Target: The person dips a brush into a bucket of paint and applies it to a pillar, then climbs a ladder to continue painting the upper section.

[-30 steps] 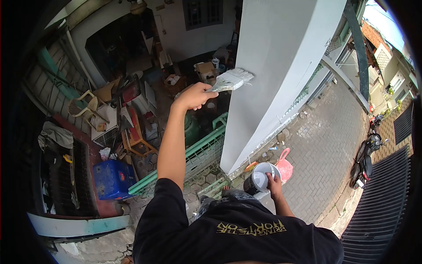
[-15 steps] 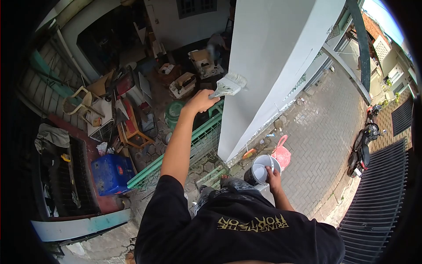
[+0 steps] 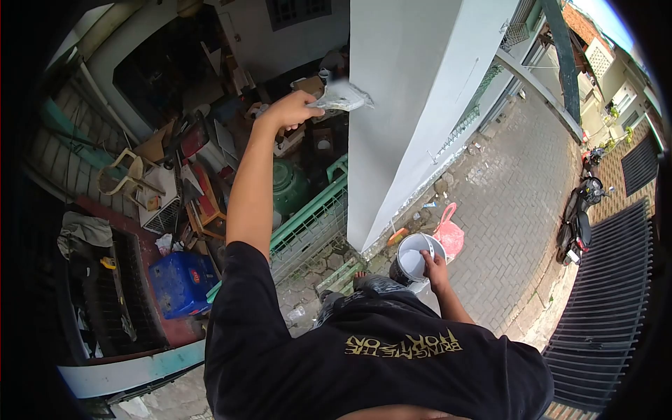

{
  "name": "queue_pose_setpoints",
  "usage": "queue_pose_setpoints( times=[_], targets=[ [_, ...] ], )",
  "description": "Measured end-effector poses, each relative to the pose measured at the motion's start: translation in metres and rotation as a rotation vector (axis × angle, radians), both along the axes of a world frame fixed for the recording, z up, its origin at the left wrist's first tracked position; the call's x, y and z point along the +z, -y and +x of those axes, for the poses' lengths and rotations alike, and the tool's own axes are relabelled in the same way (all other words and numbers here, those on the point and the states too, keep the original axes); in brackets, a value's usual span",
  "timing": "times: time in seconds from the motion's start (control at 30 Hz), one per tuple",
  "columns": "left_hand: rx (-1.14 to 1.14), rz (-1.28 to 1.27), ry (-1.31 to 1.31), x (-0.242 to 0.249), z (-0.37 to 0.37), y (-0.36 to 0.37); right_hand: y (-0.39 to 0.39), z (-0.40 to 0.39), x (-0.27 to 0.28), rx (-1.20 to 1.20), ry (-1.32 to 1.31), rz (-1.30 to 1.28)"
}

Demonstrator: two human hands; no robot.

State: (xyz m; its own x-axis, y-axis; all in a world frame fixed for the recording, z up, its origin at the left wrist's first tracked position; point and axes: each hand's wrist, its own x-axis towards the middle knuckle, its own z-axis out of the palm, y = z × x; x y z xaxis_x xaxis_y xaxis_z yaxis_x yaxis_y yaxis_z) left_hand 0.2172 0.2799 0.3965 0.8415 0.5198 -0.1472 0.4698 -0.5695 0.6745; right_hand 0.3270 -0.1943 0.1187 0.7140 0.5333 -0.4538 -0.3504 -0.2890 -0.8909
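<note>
My left hand point(image 3: 290, 112) is stretched out at the upper centre, fingers closed round the handle of a wide brush point(image 3: 341, 97) smeared pale. The bristles point right and overlap the left side of a white pillar point(image 3: 409, 77); firm contact cannot be made out. Low at my front, my right hand point(image 3: 434, 267) grips the rim or handle of a dark bucket point(image 3: 401, 270) with a whitish liquid point(image 3: 411, 262) inside.
A green railing point(image 3: 308, 215) runs left of the pillar. A pink plastic bag point(image 3: 450, 236) lies beyond the bucket. Blue container point(image 3: 183, 283) and plastic chair point(image 3: 126, 173) stand left; a motorcycle point(image 3: 577, 222) is parked right.
My left hand and the brush have moved up and left in view. The pillar has shifted left in the view, and the bucket has shifted slightly upward. Both grips are kept.
</note>
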Motion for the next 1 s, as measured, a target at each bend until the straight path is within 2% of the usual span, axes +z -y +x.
queue_pose_setpoints(
  times=[0.1,0.17,0.23,0.3,0.37,0.53,0.63,0.73,0.8,0.83,0.9,1.0],
  targets=[
    [0.042,-0.049,0.169,0.043,-0.015,0.017,-0.002,-0.004,0.000,0.006,0.014,-0.018],
    [0.050,-0.049,0.238,0.048,-0.020,0.023,-0.005,-0.004,0.000,0.007,0.023,-0.018],
    [0.083,-0.074,0.419,0.046,-0.020,0.037,-0.007,-0.005,-0.002,0.010,0.002,0.002],
    [0.101,-0.124,0.446,0.029,-0.011,0.040,-0.010,-0.007,0.000,0.023,0.000,-0.007],
    [0.106,-0.024,0.329,0.007,-0.003,0.050,-0.012,-0.007,0.000,0.032,0.004,-0.016],
    [0.095,-0.080,0.091,-0.088,-0.002,0.048,-0.010,-0.008,-0.002,0.031,0.015,-0.029],
    [0.104,-0.091,-0.092,-0.122,-0.008,0.045,-0.008,-0.007,-0.008,0.035,0.007,-0.043],
    [0.088,-0.181,-0.179,-0.115,-0.006,0.041,-0.010,-0.009,-0.006,0.049,0.016,-0.040],
    [0.022,-0.287,-0.133,-0.081,0.001,0.048,-0.011,-0.009,-0.007,0.057,0.004,-0.032],
    [0.022,-0.269,-0.116,-0.064,0.005,0.051,-0.012,-0.009,-0.008,0.062,-0.013,-0.029],
    [0.016,-0.091,-0.122,0.003,0.002,0.075,-0.014,-0.009,-0.009,0.059,-0.017,-0.030],
    [-0.035,-0.121,-0.001,0.034,0.001,0.071,-0.014,-0.008,-0.008,0.061,-0.033,-0.028]
  ],
)
